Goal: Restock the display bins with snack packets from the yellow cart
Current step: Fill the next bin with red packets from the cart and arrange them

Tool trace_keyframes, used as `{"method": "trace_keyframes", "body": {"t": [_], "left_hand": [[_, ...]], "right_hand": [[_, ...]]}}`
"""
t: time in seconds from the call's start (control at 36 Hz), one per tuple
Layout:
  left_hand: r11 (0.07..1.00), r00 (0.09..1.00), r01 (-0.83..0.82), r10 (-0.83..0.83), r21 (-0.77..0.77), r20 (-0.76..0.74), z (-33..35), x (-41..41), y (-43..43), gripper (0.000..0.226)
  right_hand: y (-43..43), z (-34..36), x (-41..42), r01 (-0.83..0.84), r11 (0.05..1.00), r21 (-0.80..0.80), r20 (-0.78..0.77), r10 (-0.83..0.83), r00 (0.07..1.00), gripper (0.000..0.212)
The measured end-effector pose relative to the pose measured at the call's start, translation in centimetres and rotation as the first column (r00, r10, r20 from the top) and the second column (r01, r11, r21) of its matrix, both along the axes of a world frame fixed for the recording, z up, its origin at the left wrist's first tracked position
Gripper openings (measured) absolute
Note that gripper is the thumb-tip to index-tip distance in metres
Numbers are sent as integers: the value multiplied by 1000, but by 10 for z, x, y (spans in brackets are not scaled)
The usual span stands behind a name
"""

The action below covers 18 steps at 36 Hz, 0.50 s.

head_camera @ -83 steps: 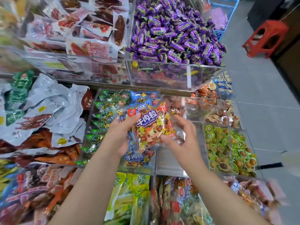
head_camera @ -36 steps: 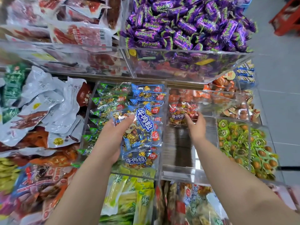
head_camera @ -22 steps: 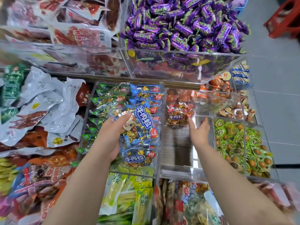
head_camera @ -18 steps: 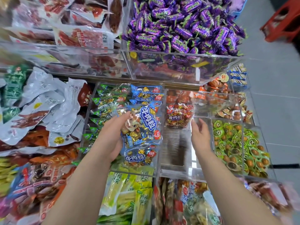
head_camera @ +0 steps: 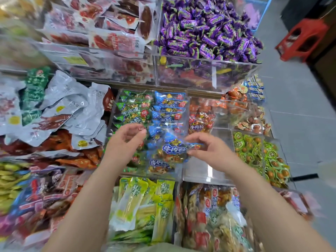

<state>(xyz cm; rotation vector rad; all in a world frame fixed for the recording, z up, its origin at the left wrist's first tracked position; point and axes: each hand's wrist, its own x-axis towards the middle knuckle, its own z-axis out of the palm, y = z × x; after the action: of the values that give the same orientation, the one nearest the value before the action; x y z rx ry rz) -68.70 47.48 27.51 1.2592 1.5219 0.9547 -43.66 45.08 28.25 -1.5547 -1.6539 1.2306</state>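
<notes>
A blue beef-snack packet hangs over the clear bin of blue packets. My right hand pinches its right edge between thumb and fingers. To the packet's left is my left hand, fingers loosely curled and nothing plainly held in them. A red packet of the same snack lies at the back of the neighbouring clear bin, which shows mostly bare floor. The yellow cart is out of view.
Green packets fill the bin left of the blue ones. Purple candies are heaped in the upper bin. Small green cups sit to the right and yellow-green packs below. A red stool stands on the tiled floor.
My right hand left the red packet in the right bin and came left to pinch the blue packet. My left hand loosened off that packet and sits beside it.
</notes>
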Motion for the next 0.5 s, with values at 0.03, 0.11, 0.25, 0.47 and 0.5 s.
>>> {"method": "trace_keyframes", "body": {"t": [0.03, 0.11, 0.25, 0.47, 0.5], "left_hand": [[1000, 999, 14, -14, 21, -40, -2, -5, -1, 10], [992, 983, 122, -115, 39, -145, -3, -13, -3, 19], [922, 884, 383, -347, 58, -314, -3, -17, -5, 33], [856, 774, 510, -413, 86, -480, -13, -13, 1, 22], [833, 736, 546, -426, 90, -527, -15, -12, 2, 24]], "right_hand": [[0, -1, -6, -48, 997, 56, 88, 43, 995, 32], [-3, -14, -28, -172, 973, 152, 292, 122, 949, 27], [-7, -30, -48, -131, 972, 195, 309, 66, 949, 26], [-10, -37, -49, -46, 971, 234, 206, -4, 979, 23], [-12, -40, -47, -90, 968, 234, 255, 28, 967, 23]]}}
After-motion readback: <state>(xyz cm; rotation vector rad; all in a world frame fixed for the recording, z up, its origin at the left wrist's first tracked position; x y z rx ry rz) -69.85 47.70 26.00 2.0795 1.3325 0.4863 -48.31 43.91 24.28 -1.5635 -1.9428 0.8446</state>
